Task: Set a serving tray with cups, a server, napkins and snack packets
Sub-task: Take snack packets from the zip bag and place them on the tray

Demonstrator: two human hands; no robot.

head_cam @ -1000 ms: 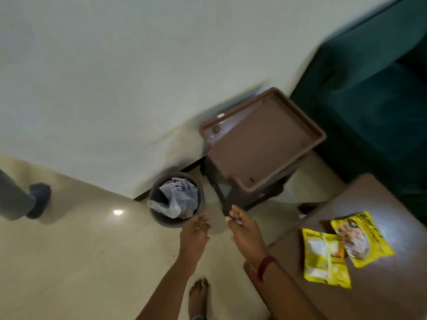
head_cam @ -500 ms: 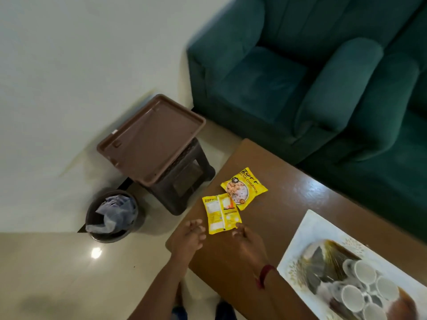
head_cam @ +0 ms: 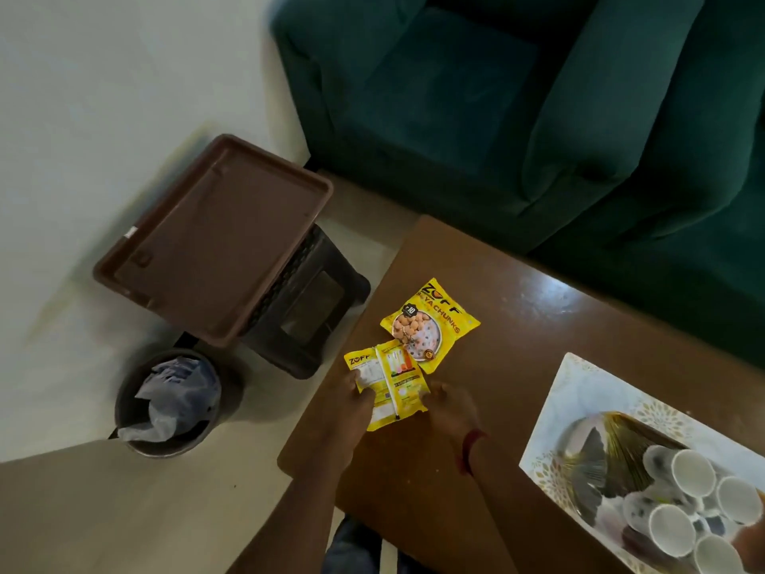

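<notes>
A flat, glossy yellow snack packet lies printed back up near the corner of a polished brown wooden table. The left hand is laid over its left edge and the right hand is curled against its lower right edge; whether either actually pinches it cannot be told. It looks light, thin, crinkly and a little slippery, probably best taken by a sealed edge rather than the soft middle. A second yellow packet meets its far corner, a white patterned serving tray holding small white cups sits well to the right, and a green upholstered sofa stands beyond.
</notes>
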